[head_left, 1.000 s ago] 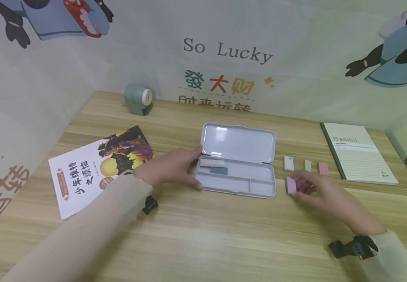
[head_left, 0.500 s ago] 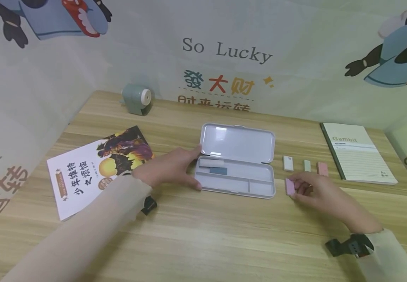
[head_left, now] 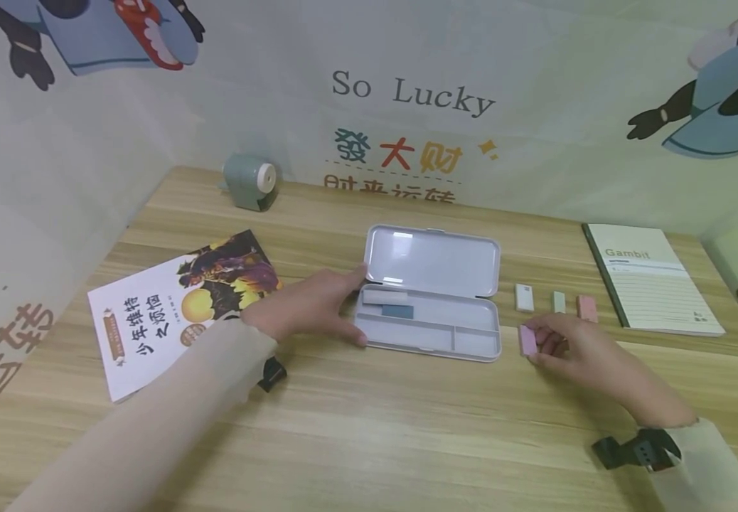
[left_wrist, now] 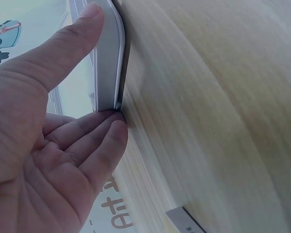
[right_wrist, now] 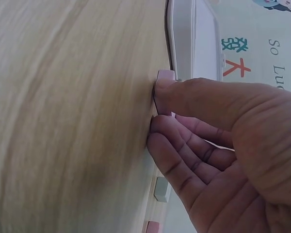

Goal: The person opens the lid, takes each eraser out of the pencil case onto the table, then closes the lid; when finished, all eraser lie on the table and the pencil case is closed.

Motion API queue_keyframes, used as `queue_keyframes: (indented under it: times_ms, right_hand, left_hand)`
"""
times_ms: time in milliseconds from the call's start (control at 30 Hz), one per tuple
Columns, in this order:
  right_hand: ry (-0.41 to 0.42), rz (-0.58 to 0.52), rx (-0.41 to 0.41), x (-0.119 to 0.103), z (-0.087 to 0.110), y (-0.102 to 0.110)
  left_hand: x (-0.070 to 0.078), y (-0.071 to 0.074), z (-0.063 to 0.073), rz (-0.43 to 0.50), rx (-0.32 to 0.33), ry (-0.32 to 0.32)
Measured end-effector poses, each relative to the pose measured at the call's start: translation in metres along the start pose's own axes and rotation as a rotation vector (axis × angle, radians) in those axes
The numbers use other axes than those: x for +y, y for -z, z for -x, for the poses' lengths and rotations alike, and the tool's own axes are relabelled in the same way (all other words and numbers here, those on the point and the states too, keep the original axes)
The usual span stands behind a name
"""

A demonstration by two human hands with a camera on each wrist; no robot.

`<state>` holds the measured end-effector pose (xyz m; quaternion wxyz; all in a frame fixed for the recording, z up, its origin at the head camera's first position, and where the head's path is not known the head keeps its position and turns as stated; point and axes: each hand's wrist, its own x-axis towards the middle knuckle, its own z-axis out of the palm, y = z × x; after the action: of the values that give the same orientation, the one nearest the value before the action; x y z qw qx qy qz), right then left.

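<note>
A pale pencil case (head_left: 407,331) lies with its lid up at mid-table. Its back compartment holds a whitish block (head_left: 384,296) and a blue-grey eraser (head_left: 397,311). My left hand (head_left: 308,306) spans the case's left end, touching it with the thumb near the front corner and with the fingers towards the hinge; in the left wrist view the thumb (left_wrist: 72,46) rests against its side wall. Right of the case, my right hand (head_left: 576,345) pinches a purple eraser (head_left: 527,340) between thumb and fingers, at or just above the tabletop. The other right-hand fingers are curled in.
Behind the right hand lie a white eraser (head_left: 524,297), a pale green eraser (head_left: 558,301) and a pink eraser (head_left: 587,308). A notebook (head_left: 653,281) sits at far right, a book (head_left: 151,320) at left under the left forearm, and a green pencil sharpener (head_left: 247,181) at back left.
Both hands stay almost where they were. The purple eraser shifts and tilts only slightly in the right hand's pinch.
</note>
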<state>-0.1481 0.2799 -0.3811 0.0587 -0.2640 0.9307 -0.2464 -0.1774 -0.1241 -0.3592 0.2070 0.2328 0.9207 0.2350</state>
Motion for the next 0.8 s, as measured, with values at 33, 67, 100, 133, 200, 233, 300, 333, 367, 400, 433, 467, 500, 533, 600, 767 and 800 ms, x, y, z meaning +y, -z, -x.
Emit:
queue_keyframes:
  times_ms: [33, 67, 100, 133, 200, 233, 300, 333, 367, 400, 433, 467, 500, 533, 600, 767, 800]
  right_hand:
    - [0.001, 0.006, 0.002, 0.0, 0.0, 0.0]
    - [0.002, 0.01, 0.003, 0.0, 0.0, 0.0]
    - [0.006, 0.013, 0.004, 0.0, 0.0, 0.0]
    - [0.01, 0.014, 0.004, 0.001, 0.0, 0.001]
    - [0.017, 0.011, -0.003, 0.001, 0.0, 0.001]
    - [0.019, 0.007, -0.01, 0.001, 0.0, 0.002]
    - [0.008, 0.005, -0.029, 0.0, 0.001, 0.004]
    - [-0.001, 0.006, -0.038, -0.001, 0.001, 0.005]
    - [-0.007, 0.009, -0.044, -0.001, 0.001, 0.006]
    - [-0.016, 0.019, -0.043, -0.002, 0.001, 0.007]
    - [-0.021, 0.033, -0.035, -0.003, 0.0, 0.009]
    - [-0.023, 0.046, -0.024, -0.005, -0.001, 0.009]
    - [-0.015, 0.054, -0.01, -0.007, -0.002, 0.01]
    - [0.002, 0.065, 0.011, -0.009, -0.005, 0.01]
    - [0.04, 0.104, 0.055, -0.016, -0.01, 0.011]
    - [0.197, 0.182, 0.102, -0.036, -0.031, 0.007]
    - [0.224, 0.192, 0.095, -0.041, -0.037, 0.005]
  left_hand:
    - [0.0, 0.0, 0.0, -0.004, 0.001, 0.003]
    - [-0.001, 0.0, -0.001, -0.004, 0.001, 0.004]
    - [-0.001, -0.001, -0.001, -0.004, 0.001, 0.004]
    - [-0.001, -0.001, -0.001, -0.004, 0.003, 0.001]
    - [-0.001, -0.001, -0.001, 0.003, 0.005, -0.005]
    - [-0.001, -0.001, -0.001, 0.007, 0.006, -0.009]
    - [-0.001, -0.001, -0.001, 0.015, 0.006, -0.012]
    - [-0.001, -0.002, -0.001, 0.018, 0.006, -0.011]
    - [-0.002, -0.002, -0.001, 0.019, 0.006, -0.01]
    - [-0.002, -0.002, -0.001, 0.018, 0.006, -0.009]
    - [-0.002, -0.002, -0.001, 0.019, 0.005, -0.009]
    - [-0.002, -0.002, -0.001, 0.019, 0.006, -0.007]
    - [-0.002, -0.002, -0.001, 0.02, 0.006, -0.008]
    - [-0.002, -0.002, -0.001, 0.022, 0.009, -0.012]
    - [-0.002, -0.002, -0.001, 0.026, 0.012, -0.018]
    - [-0.002, -0.002, -0.001, 0.013, 0.013, -0.019]
    - [-0.002, -0.003, -0.001, 0.009, 0.012, -0.017]
